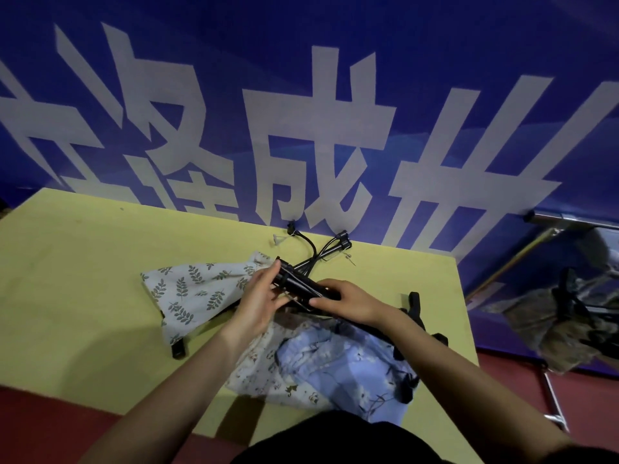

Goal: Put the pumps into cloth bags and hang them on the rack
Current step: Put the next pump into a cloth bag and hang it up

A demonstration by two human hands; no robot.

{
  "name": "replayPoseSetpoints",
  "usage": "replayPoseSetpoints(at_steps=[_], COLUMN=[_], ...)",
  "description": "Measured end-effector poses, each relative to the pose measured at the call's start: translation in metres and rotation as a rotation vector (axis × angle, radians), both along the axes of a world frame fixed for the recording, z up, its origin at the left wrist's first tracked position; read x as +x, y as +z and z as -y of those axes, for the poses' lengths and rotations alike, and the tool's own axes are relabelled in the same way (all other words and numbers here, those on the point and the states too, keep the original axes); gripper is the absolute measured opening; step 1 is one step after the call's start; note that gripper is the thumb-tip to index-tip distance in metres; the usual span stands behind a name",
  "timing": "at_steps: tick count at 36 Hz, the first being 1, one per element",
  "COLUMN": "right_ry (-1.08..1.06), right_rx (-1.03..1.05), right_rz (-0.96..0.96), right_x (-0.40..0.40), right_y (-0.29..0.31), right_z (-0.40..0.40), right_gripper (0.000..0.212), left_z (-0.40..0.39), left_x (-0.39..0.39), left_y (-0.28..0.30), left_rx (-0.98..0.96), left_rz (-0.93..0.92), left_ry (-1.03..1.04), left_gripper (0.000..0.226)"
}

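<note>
— Blue banner wall [435,45] behind a yellow counter [83,279]. Where's the pump?

— Black pump [294,285] sits mid-counter, both hands holding it: left hand [258,303] fingers curled at its end, right hand [348,301] gripping the barrel.

— Bags?

— Leaf-print bag [191,289] lies just left; blue floral bag [338,363] is partly hidden under the forearms. Rack [549,390], right, is cut off.

Yellow table [83,279], leaf-print cloth bag [191,293], blue floral cloth bag [338,366], black pumps [321,252] lying on it
</note>
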State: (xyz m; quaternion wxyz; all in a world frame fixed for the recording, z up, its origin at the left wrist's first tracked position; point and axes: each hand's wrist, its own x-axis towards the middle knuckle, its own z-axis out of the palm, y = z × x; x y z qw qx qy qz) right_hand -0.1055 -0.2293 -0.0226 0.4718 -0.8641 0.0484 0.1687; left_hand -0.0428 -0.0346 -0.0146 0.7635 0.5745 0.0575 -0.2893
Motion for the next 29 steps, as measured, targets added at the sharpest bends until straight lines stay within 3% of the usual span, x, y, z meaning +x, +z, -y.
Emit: replayPoseSetpoints(at_steps=[5, 9, 13, 19, 23, 29], right_ry=[-0.021, -0.098, -0.062, -0.073, -0.091, -0.095], right_rx=[-0.062, -0.147, -0.387, -0.448, -0.427, -0.378], right_rz=[0.068, 0.090, 0.068, -0.062, -0.104, -0.113], right_x=[-0.003, 0.009, 0.028, 0.042, 0.038, 0.031], right_y=[-0.008, -0.002, 0.008, 0.011, 0.002, -0.010], right_z=[0.006, 0.016, 0.027, 0.050, 0.059, 0.057], right_gripper=[0.042, 0.040, 0.042, 0.044, 0.046, 0.047], left_z=[-0.004, -0.003, -0.005, 0.010, 0.019, 0.020], left_x=[0.015, 0.044, 0.085, 0.127, 0.129, 0.109], left_y=[-0.009, -0.008, -0.031, -0.069, -0.082, -0.088], left_rx=[0.196, 0.392, 0.690, 1.124, 1.404, 1.542], left_rz=[0.142, 0.270, 0.356, 0.543, 0.566, 0.621], left_ry=[-0.126, -0.018, -0.006, -0.472, -0.798, -0.788], left_gripper=[0.047, 0.041, 0.035, 0.047, 0.054, 0.057])
